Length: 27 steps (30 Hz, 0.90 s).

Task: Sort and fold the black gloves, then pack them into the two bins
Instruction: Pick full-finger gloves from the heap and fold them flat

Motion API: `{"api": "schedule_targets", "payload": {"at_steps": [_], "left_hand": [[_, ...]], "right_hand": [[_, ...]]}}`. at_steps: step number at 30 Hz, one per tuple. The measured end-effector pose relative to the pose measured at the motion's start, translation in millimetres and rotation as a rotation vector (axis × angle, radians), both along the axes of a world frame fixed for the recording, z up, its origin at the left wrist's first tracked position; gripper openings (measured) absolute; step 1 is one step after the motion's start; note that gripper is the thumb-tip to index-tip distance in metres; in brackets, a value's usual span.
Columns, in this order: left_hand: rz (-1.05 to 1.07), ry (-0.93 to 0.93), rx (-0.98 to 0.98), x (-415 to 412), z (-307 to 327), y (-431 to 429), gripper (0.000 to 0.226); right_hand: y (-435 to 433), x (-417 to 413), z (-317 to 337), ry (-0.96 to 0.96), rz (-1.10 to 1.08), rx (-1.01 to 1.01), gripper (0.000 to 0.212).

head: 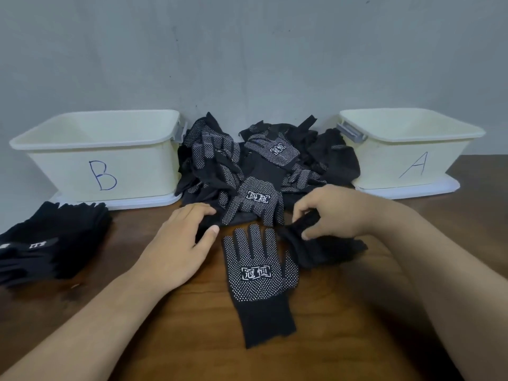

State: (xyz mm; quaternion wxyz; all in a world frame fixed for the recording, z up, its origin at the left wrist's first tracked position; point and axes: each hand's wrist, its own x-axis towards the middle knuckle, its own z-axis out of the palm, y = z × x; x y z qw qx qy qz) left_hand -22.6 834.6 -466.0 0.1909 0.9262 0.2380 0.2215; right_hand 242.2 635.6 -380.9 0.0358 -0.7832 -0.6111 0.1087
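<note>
Pinching crumpled glove (319, 250) with right hand (339, 213), handwritten bin B (63, 166), bin A (382, 160)

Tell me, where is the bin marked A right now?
In the head view, the bin marked A sits at the right rear of the table, against the wall, just right of the loose glove pile.

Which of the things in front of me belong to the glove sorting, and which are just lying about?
Job: glove pile, flat dotted glove, plain glove pinched by the right hand, left hand at the pile's edge, stacked gloves at left, bin B, bin A.

Lying about: white lids under the bins, wooden table.
</note>
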Motion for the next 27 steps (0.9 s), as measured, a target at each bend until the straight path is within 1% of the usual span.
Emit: {"api": "schedule_targets", "payload": {"at_steps": [1,2,3,4,6,7,8,9,10,12,14,17,20,22,24,27], "left_hand": [[-0.002,0.002,0.000,-0.1,-0.1,0.0,0.039],[-0.004,0.003,-0.003,-0.2,-0.1,0.0,0.039],[-0.005,0.005,-0.005,-0.3,-0.1,-0.1,0.039],[-0.008,0.006,-0.005,-0.3,-0.2,0.0,0.039],[-0.008,0.003,-0.010,-0.1,-0.4,-0.3,0.039],[-0.005,0.002,-0.018,0.2,-0.5,-0.4,0.039],[-0.002,0.002,-0.027,0.8,-0.3,-0.5,0.039],[0.001,0.004,-0.032,0.9,-0.1,-0.9,0.040],[0.003,0.006,-0.035,1.4,0.1,-1.3,0.040],[0.003,0.013,-0.035,1.7,0.7,-2.1,0.041],[-0.003,0.017,-0.034,1.8,1.8,-3.2,0.041],[-0.022,0.014,-0.002,1.3,2.7,-4.3,0.041],[-0.046,0.003,0.023,2.3,3.9,-7.9,0.038],[-0.073,0.008,0.038,3.3,5.2,-11.5,0.040],[-0.074,0.031,0.067,4.3,5.5,-14.2,0.046],[0.012,0.052,0.155,5.4,7.6,-18.4,0.047]], "right_hand": [[-0.7,5.6,3.6,-0.013,-0.005,0.027,0.019],[-2.1,10.9,9.0,0.021,-0.021,0.070,0.015],[-3.3,17.2,14.4,0.116,-0.059,0.142,0.010],[-3.7,21.3,20.3,0.273,-0.122,0.257,0.008],[0.2,28.0,27.8,0.648,-0.311,0.593,0.012],[4.4,30.0,29.9,0.832,-0.413,0.752,0.008],[8.9,29.1,32.4,0.999,-0.477,0.868,0.005],[13.9,30.5,31.3,1.107,-0.506,0.940,0.016],[17.1,30.5,29.4,1.149,-0.517,0.957,0.021],[21.3,30.3,24.3,1.032,-0.558,0.932,0.017],[24.5,29.6,16.4,0.914,-0.592,0.848,0.012],[30.4,20.5,-1.5,0.825,-0.550,0.662,0.014],[41.5,11.0,-21.5,0.754,-0.566,0.567,0.018],[52.4,9.8,-34.7,0.732,-0.606,0.561,0.017],[62.6,11.7,-43.1,0.735,-0.667,0.599,0.022],[73.7,12.5,-45.5,0.775,-0.702,0.641,0.025]]}}
